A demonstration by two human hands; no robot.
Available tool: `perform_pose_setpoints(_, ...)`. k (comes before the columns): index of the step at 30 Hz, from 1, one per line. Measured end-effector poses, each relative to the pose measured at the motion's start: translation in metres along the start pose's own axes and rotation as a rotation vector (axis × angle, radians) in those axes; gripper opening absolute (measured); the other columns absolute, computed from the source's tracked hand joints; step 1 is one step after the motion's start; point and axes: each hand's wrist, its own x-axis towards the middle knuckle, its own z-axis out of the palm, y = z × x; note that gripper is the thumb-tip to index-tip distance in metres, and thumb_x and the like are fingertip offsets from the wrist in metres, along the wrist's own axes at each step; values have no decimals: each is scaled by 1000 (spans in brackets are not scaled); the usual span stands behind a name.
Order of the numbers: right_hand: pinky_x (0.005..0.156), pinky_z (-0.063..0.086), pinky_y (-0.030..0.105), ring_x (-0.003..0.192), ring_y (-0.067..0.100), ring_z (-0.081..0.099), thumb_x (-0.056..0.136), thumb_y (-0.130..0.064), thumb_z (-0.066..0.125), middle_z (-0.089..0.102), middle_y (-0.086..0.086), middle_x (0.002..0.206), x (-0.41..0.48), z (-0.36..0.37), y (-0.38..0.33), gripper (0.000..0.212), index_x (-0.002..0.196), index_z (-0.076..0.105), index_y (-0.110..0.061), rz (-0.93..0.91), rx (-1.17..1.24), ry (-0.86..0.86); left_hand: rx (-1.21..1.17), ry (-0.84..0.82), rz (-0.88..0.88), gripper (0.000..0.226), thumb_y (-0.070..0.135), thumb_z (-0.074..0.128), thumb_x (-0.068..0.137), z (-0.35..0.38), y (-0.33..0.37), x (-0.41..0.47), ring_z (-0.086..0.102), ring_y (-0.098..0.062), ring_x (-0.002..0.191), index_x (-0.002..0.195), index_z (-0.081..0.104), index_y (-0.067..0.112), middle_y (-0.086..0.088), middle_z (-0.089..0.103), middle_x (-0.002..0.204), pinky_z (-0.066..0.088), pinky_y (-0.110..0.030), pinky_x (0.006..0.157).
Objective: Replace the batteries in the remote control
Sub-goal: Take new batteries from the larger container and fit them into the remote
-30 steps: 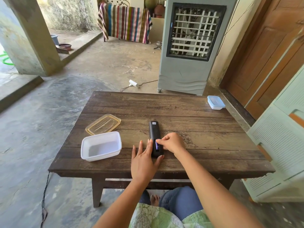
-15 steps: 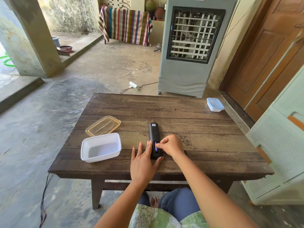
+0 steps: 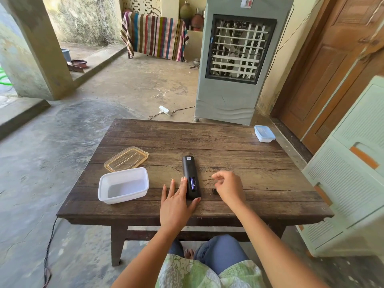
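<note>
Slim black plastic remote control (image 3: 190,173) lies face down on the wooden bench (image 3: 228,146) — near-end battery bay open, purple battery (image 3: 192,183) inside.

Bright, soft daylight enters from the open left edge beyond the pillar (image 3: 41,48); the wooden table (image 3: 228,146) throws only a faint shadow on the concrete floor (image 3: 52,163). Focus is sharp, though the wide lens bows the door (image 3: 332,69) at the right edge.
</note>
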Motion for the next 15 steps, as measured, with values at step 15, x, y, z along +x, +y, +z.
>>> perform_pose_setpoints(15,82,43,25,105,15,52,87,-23,61,59,1,113,-13,5,31,38,125,55,-22,-124,-198,-112,69,-39,-161,92,75,23,81,10,10,6,-6,-14,144,148,4,16,-5,-3,157,-6,-42,117)
